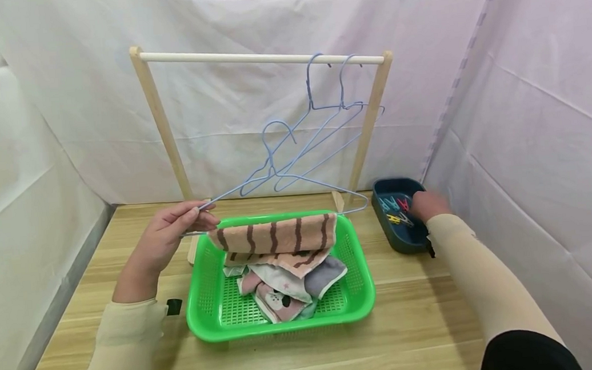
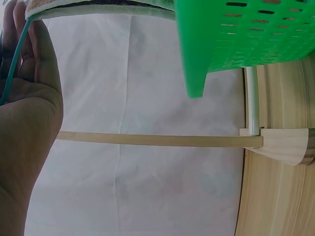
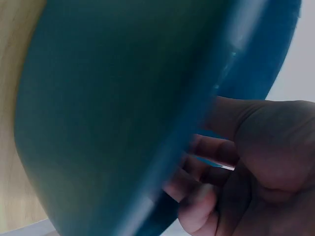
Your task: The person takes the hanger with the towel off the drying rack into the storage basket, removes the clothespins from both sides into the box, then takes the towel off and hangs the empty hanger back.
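My left hand [image 1: 161, 237] pinches the left end of a light blue wire hanger [image 1: 272, 167], which it holds up above the green basket [image 1: 280, 328]. Folded over the hanger's bottom bar hangs a tan towel [image 1: 274, 237] with brown stripes; its lower part overlaps the cloths in the basket. At the right, my right hand [image 1: 430, 205] reaches over the rim of a dark blue box [image 1: 403, 245], among small coloured clothespins [image 1: 393, 219]. In the right wrist view the fingers [image 3: 197, 209] bend in behind the box wall; I cannot tell whether they hold a clothespin.
Behind the basket stands a wooden rack with a white rod [image 1: 246, 57]. Two more blue hangers [image 1: 308, 86] hang near its right end. Several small cloths [image 1: 282, 283] lie in the basket. White fabric walls [image 1: 538, 105] enclose the wooden table [image 1: 415, 337].
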Demonstrator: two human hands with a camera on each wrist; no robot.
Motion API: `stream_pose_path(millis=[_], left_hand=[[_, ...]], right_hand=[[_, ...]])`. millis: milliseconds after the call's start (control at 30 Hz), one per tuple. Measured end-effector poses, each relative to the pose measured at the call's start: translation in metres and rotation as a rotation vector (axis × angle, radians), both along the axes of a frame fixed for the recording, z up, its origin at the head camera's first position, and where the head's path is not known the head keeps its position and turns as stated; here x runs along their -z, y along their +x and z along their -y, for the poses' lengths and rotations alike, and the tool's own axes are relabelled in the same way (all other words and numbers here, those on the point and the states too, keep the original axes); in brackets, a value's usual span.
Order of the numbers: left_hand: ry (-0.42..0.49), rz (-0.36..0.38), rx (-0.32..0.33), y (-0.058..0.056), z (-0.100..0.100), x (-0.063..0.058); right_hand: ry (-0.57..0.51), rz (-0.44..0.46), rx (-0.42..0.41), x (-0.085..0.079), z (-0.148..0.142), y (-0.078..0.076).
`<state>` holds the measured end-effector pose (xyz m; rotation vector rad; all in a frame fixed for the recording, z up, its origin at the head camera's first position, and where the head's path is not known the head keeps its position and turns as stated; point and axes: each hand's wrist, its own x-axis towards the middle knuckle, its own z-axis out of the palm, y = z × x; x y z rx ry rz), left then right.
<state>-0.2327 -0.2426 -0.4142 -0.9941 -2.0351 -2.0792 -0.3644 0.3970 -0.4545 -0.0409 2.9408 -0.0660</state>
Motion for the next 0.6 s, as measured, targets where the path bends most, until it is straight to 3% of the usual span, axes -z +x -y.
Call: stream_pose_path(millis=[600], left_hand=[[0.014, -0.014, 0.012, 0.0, 0.0, 0.001]], right_hand=[[-0.053, 0.124, 0.104, 0.016, -0.006, -0.011]])
